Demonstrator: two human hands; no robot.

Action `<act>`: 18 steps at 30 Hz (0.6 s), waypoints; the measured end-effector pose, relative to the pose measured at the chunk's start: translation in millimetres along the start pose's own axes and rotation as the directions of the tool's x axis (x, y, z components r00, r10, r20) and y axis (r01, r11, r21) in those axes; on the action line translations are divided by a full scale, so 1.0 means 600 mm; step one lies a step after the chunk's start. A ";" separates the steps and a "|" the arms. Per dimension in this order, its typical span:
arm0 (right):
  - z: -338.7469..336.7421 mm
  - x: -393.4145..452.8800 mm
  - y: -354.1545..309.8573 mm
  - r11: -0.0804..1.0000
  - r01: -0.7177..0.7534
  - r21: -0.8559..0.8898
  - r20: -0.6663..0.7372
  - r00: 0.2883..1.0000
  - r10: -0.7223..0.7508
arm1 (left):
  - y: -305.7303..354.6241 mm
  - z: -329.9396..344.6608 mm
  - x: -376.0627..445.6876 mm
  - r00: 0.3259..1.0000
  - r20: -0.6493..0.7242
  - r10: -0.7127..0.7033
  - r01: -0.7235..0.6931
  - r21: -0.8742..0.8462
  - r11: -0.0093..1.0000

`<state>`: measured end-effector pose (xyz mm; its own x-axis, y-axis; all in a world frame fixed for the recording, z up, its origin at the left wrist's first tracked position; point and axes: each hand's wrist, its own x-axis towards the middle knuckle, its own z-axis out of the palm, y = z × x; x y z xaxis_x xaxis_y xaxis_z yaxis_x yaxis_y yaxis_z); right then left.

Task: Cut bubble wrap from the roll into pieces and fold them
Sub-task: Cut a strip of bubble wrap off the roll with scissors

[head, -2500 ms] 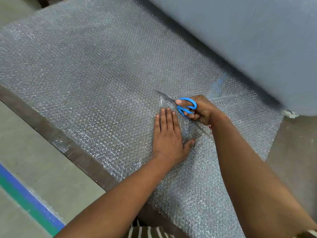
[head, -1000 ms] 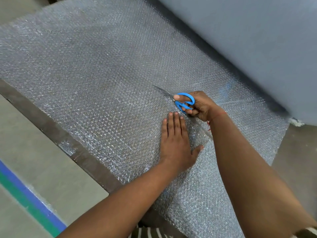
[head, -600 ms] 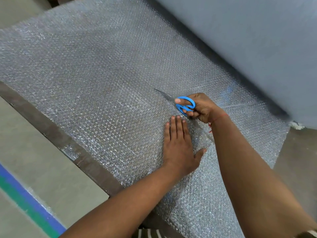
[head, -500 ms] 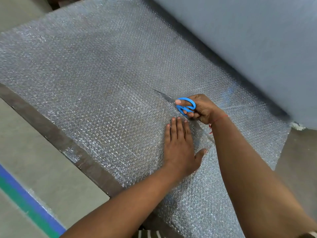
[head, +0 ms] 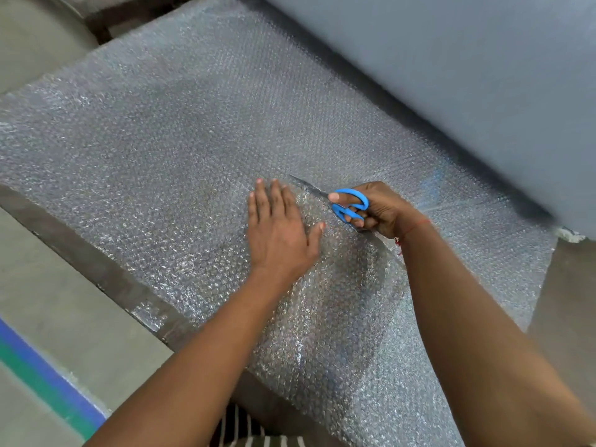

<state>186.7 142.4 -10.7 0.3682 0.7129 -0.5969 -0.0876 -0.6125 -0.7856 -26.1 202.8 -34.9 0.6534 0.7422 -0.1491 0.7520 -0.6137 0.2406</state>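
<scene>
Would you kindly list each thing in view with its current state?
bubble wrap sheet: spread flat, partly cut
scissors: in the cut, blade tip forward
right hand: grips scissors
left hand: flat, fingers straight on the sheet
roll: lying beyond the sheet

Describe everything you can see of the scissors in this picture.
The scissors have bright blue plastic loop handles and slim grey metal blades. The right hand holds them, thumb through one loop and fingers through the other. The blades point up and left, low over the bubble wrap, at the end of a cut that runs back under the wrist. The left hand lies flat beside them, not touching.
</scene>
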 end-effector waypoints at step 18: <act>-0.003 0.003 -0.016 0.999 -0.037 -0.002 0.039 0.999 0.037 | -0.019 0.046 0.003 0.998 0.014 0.061 -0.062 0.052 0.997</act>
<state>190.0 148.9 -4.1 0.3285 0.7026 -0.6312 -0.0996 -0.6388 -0.7629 -31.2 203.8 -64.2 0.6994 0.6993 -0.1476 0.7136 -0.6717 0.1989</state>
